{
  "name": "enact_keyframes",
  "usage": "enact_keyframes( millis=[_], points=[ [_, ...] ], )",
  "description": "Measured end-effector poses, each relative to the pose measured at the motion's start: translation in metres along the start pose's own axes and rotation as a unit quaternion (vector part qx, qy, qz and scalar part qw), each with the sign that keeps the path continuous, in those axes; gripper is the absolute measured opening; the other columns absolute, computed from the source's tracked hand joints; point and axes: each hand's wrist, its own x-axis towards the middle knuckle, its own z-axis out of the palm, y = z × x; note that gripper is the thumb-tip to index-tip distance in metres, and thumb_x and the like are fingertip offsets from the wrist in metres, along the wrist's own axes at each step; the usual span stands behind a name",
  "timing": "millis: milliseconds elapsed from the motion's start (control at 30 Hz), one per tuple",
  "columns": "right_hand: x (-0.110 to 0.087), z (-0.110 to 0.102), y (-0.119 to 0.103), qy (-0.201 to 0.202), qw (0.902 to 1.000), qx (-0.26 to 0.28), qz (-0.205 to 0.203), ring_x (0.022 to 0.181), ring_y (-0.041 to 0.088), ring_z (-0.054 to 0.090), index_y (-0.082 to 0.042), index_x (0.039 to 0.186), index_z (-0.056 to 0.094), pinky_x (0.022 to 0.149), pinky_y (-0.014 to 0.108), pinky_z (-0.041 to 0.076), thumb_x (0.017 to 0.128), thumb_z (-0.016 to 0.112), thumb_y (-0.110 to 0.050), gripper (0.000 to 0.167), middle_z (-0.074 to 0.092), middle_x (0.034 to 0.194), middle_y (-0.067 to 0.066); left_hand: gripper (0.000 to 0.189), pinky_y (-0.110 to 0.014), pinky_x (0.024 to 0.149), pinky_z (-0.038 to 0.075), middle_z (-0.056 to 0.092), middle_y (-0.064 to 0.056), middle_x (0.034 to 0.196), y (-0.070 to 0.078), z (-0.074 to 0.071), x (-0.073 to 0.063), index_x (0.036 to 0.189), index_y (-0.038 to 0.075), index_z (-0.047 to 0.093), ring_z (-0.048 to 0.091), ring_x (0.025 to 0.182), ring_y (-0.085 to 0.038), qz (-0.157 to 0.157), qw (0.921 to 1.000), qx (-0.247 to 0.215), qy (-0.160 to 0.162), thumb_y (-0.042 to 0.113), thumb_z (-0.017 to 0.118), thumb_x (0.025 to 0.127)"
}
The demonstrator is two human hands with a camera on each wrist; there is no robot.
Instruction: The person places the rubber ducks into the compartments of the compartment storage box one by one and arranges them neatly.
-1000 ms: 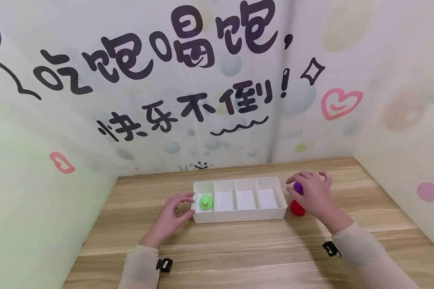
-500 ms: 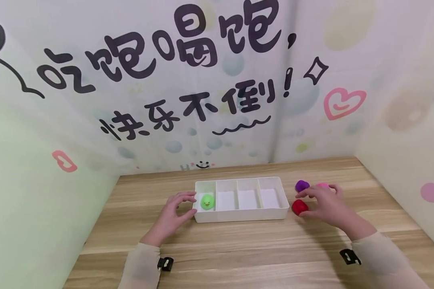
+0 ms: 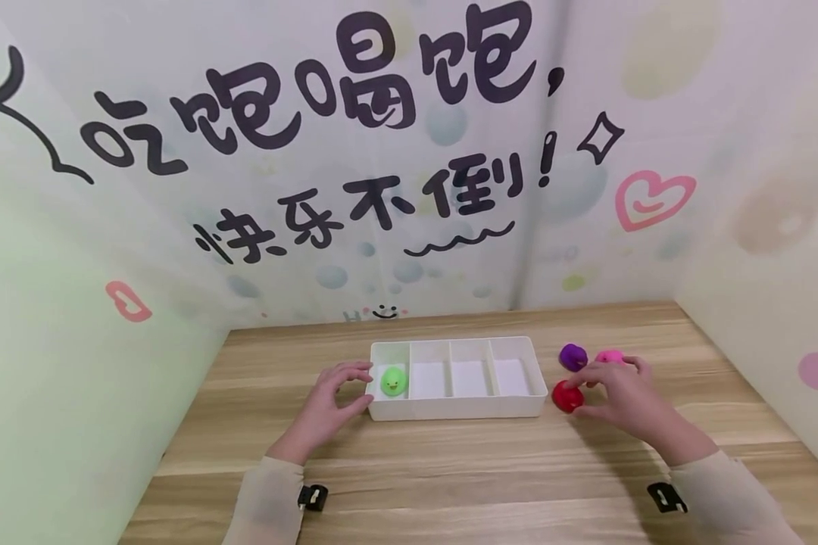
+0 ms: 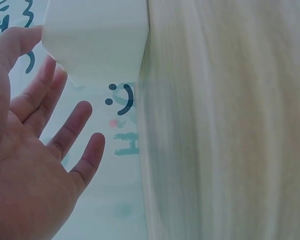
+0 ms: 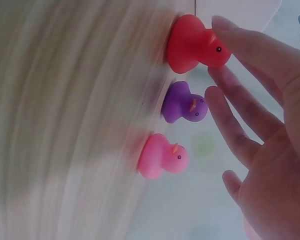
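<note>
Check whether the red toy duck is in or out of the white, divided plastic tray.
Out: the red duck stands on the wood-grain tabletop, right of the tray.

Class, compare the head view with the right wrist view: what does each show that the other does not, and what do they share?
Only the head view: the left hand at one end of the white tray, the green duck in the end compartment, and the wall's large black writing in full.

Only the right wrist view: the palm side of the right hand, and clear eyes on the purple duck and pink duck.

Both: the right hand at the red duck, the purple and pink ducks, and the wood-grain table.
</note>
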Motion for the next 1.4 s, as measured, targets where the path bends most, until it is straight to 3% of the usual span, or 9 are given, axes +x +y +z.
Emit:
enact_keyframes(
  millis=[633,1067,1400],
  points=[
    [-0.001,0.01,0.003,0.034,0.9992,-0.019,-0.012,0.081,0.016,0.066,-0.023,0.095,0.077,0.096,0.068,0.025,0.065,0.097,-0.015,0.037,0.075,0.089,-0.009,0.029,-0.06,0.119,0.036,0.057,0.003,0.151,-0.001,-0.001,0.0,0.12,0.014,0.069,0.041,0.144,-0.029,0.002,1.0,-0.005,-0.005,0.019,0.078,0.093],
    [-0.005,0.009,0.0,0.045,0.9989,-0.014,0.0,0.081,0.018,0.069,-0.022,0.095,0.077,0.097,0.068,0.025,0.066,0.096,-0.014,0.036,0.075,0.091,-0.007,0.029,-0.06,0.118,0.037,0.058,0.003,0.15,-0.001,0.0,0.0,0.12,0.014,0.069,0.042,0.143,-0.029,0.003,1.0,-0.001,0.0,0.017,0.078,0.092],
    [-0.006,0.012,0.0,0.068,0.9977,-0.008,0.001,0.082,0.02,0.069,-0.019,0.098,0.077,0.096,0.068,0.026,0.069,0.094,-0.012,0.034,0.076,0.092,-0.006,0.028,-0.061,0.117,0.037,0.056,0.006,0.151,-0.004,0.002,0.001,0.119,0.02,0.069,0.041,0.144,-0.028,-0.009,0.9999,0.005,-0.001,0.02,0.078,0.093]
  ],
)
